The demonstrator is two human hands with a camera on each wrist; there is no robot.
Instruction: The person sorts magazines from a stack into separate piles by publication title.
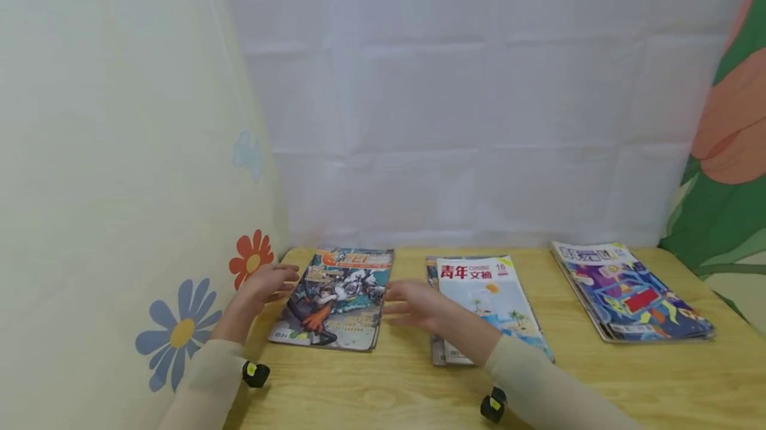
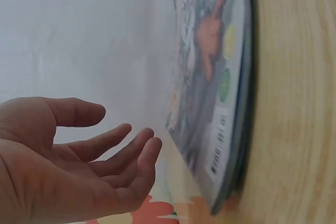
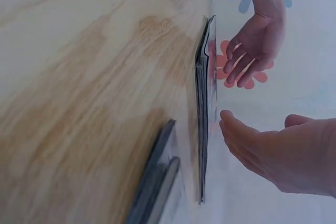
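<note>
A small stack of magazines (image 1: 341,300) with a comic-style cover lies at the left of the wooden table. My left hand (image 1: 270,284) is at its left edge, and in the left wrist view that hand (image 2: 100,161) has relaxed, slightly bent fingers with nothing in them. At the stack's right edge is my right hand (image 1: 413,304), its fingers extended toward the cover. The right wrist view shows this hand (image 3: 278,150) holding nothing, facing the left hand (image 3: 257,45) across the stack's edge (image 3: 202,114).
Under my right forearm lies a second stack with a white and blue magazine (image 1: 481,290) on top. A third stack of magazines (image 1: 628,294) sits at the table's right. A white sheet (image 1: 467,98) hangs behind, and a flowered wall panel (image 1: 143,151) stands on the left.
</note>
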